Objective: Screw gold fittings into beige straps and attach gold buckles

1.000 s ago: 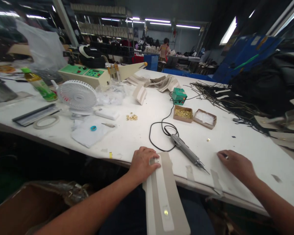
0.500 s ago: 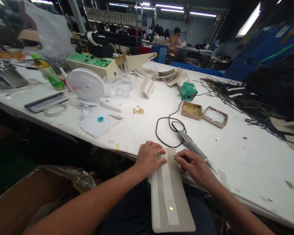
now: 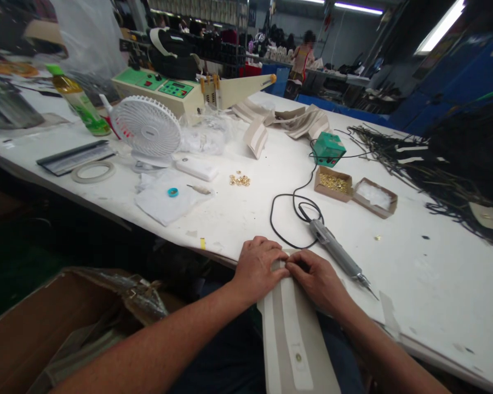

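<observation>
A beige fabric panel (image 3: 278,334) with a pale strip down its middle slopes from the table edge over my lap. A small round metal piece (image 3: 298,358) is set in the strip's near end. My left hand (image 3: 257,268) grips the panel's far end, thumb on top. Against the strip beside that thumb, my right hand (image 3: 318,279) is closed in a pinch; whatever is between its fingertips is hidden. Just beyond the right hand, a grey electric screwdriver (image 3: 337,250) lies on the table, its thin bit pointing toward me.
A carton of gold fasteners (image 3: 319,189) and a carton of white pieces (image 3: 388,213) stand beside a green power box (image 3: 329,148). Loose gold pieces (image 3: 240,180) lie mid-table. A white fan (image 3: 148,128) is at the left; an open cardboard box (image 3: 28,301) sits below.
My right hand has moved left onto the strip, its fingertips now meeting my left thumb. The view has shifted slightly, and the panel's near end now runs out of the bottom of the picture.
</observation>
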Demonstrator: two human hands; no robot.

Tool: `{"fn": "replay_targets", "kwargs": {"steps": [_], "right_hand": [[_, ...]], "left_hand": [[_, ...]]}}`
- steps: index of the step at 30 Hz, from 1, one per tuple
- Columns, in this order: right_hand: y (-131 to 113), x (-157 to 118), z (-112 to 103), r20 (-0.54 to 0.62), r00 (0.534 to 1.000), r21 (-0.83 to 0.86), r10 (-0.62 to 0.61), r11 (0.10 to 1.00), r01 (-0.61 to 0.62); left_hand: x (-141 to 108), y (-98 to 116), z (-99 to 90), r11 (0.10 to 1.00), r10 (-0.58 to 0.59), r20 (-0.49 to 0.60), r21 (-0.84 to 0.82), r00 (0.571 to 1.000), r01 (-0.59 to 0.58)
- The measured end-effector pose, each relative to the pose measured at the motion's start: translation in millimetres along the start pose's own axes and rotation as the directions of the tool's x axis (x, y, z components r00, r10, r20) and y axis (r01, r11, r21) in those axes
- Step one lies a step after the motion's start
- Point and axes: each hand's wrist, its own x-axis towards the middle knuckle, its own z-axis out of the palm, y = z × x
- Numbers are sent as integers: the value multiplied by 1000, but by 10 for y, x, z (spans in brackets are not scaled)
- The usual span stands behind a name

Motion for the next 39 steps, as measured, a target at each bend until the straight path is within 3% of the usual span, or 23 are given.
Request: {"fn": "replay_targets", "kwargs": {"steps": [11,17,23,30,39], "right_hand": [[-14,103,-67,110,974,6,199,980,-200],[-24,222,-148,255,915,148,313,922,-357],[-10,353,-224,388,865,157,317,902,-401],[11,277,-195,334,896,197,294,907,-371],[18,211,-219,316,901,219,298,901,-375]], "left_hand": [[-14,3,-19,1000,-2,11,-14,1000,2],[1,9,-27,1000,-13,28,-20,1000,14],[7,5,-22,1000,-17,28,-8,999,17],[24,22,-22,1000,-20,39,10,999,19],[54,58,-39,998,-56,48,20,997,55]]}}
